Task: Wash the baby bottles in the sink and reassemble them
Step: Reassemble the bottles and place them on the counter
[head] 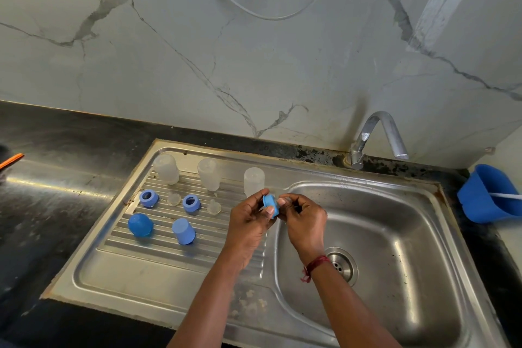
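The left hand's point(248, 217) grip pinches the round blue plastic collar ring point(269, 204). The right hand's point(303, 215) grip pinches what looks like a clear silicone teat point(287, 200) against it. If wet, the teat could slip into the steel sink point(395, 198) below.

Rear wall point(254, 65): pale marble-look slabs, grey veins ran diagonally. White cable point(268, 18) hung in loop across upper wall. Bright diagonal band point(446, 0) crossed wall at upper right. Tabletop point(56, 220): dark glossy stone, streak of glare at left, mottled wear along back edge. Stainless sink point(169, 277) sat inset in tabletop. Chrome tap point(364, 134) stood behind basin. Blue plastic jug point(480, 198) stood at far right.
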Tool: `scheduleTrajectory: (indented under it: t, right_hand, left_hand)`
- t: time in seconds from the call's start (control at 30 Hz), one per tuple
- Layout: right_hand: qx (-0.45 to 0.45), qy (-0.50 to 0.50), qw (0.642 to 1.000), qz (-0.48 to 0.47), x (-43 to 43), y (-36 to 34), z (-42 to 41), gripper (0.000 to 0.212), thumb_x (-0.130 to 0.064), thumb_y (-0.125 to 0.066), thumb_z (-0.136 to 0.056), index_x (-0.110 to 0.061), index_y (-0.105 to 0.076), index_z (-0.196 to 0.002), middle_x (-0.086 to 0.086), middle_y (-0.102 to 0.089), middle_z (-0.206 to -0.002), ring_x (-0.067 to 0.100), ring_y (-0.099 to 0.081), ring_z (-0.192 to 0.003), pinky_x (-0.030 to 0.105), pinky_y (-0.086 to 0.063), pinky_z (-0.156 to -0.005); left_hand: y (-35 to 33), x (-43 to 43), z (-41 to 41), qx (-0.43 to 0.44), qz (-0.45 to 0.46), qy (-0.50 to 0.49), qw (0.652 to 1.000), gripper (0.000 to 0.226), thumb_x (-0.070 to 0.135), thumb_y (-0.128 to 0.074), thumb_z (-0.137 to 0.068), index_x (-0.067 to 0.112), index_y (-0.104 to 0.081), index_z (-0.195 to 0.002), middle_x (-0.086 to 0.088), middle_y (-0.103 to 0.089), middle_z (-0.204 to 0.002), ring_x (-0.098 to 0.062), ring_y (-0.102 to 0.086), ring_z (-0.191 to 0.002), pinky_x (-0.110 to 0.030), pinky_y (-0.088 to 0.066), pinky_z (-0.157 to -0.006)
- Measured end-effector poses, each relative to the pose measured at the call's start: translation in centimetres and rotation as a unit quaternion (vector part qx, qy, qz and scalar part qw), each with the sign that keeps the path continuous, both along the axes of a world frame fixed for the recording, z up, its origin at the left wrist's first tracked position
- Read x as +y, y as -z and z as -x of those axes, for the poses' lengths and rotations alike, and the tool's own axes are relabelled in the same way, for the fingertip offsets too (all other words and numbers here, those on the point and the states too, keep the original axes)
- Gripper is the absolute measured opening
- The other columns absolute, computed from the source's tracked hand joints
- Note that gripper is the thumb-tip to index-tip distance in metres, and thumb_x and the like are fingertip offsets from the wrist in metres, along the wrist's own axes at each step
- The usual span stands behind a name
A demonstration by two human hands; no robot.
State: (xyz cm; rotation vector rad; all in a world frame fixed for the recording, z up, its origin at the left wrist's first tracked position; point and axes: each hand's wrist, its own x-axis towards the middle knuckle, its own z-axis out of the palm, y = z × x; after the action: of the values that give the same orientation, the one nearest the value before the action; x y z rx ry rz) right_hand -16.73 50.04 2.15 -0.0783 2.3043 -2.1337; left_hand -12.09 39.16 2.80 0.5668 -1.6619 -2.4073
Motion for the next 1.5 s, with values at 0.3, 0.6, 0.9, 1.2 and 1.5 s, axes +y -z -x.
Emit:
scheduleTrajectory:
  t: [0.3,0.6,0.9,1.2,1.5]
  right_hand:
    - [-0.090,-0.060,0.993,0.037,0.2,0.0,0.5,0.007,-0.002,-0.065,-0.091,0.002,-0.072,-0.090,0.014,-0.074,-0.083,0.020,-0.074,-0.073,0.026,-0.059,-0.064]
    - [-0.069,-0.173,0.982,0.022,0.5,-0.3,0.7,0.032,0.001,-0.064,-0.091,-0.016,-0.066,-0.118,0.010,-0.069,-0.102,0.021,-0.070,-0.092,0.032,-0.060,-0.080]
    - [0.055,-0.162,0.984,-0.045,0.5,0.3,0.9,0.023,0.002,-0.073,-0.084,-0.010,-0.077,-0.103,0.002,-0.070,-0.089,0.016,-0.070,-0.082,0.030,-0.061,-0.073]
    - [0.027,-0.067,0.997,-0.002,-0.1,0.5,0.1,0.025,0.002,-0.070,-0.086,-0.022,-0.076,-0.085,0.001,-0.076,-0.086,0.015,-0.074,-0.078,0.026,-0.061,-0.069]
    - [-0.027,-0.150,0.988,0.015,0.1,-0.7,1.1,0.014,-0.001,-0.068,-0.089,-0.009,-0.075,-0.098,0.007,-0.075,-0.096,0.019,-0.074,-0.085,0.029,-0.061,-0.074]
  left_hand:
    - [0.4,-1.4,-0.4,-0.026,0.065,0.056,0.996,0.042,-0.005,-0.059,-0.093,0.031,-0.064,-0.113,-0.009,-0.068,-0.118,-0.023,-0.068,-0.108,-0.035,-0.058,-0.088]
    - [0.8,-2.2,-0.4,-0.024,0.035,0.020,0.999,0.034,-0.002,-0.058,-0.094,0.013,-0.061,-0.125,-0.005,-0.073,-0.111,-0.021,-0.071,-0.102,-0.030,-0.059,-0.082]
    - [0.2,-2.4,-0.5,-0.012,0.015,0.035,0.999,0.024,0.003,-0.054,-0.097,0.014,-0.064,-0.116,-0.001,-0.074,-0.104,-0.018,-0.071,-0.100,-0.028,-0.059,-0.080]
    - [0.5,-1.7,-0.4,-0.014,-0.061,0.029,0.998,0.029,0.001,-0.051,-0.097,0.006,-0.060,-0.125,-0.011,-0.072,-0.113,-0.026,-0.069,-0.106,-0.032,-0.059,-0.082]
    - [0.4,-2.5,-0.5,-0.008,-0.057,0.037,0.998,0.028,0.001,-0.051,-0.097,0.007,-0.060,-0.122,-0.006,-0.075,-0.105,-0.021,-0.071,-0.101,-0.030,-0.059,-0.081]
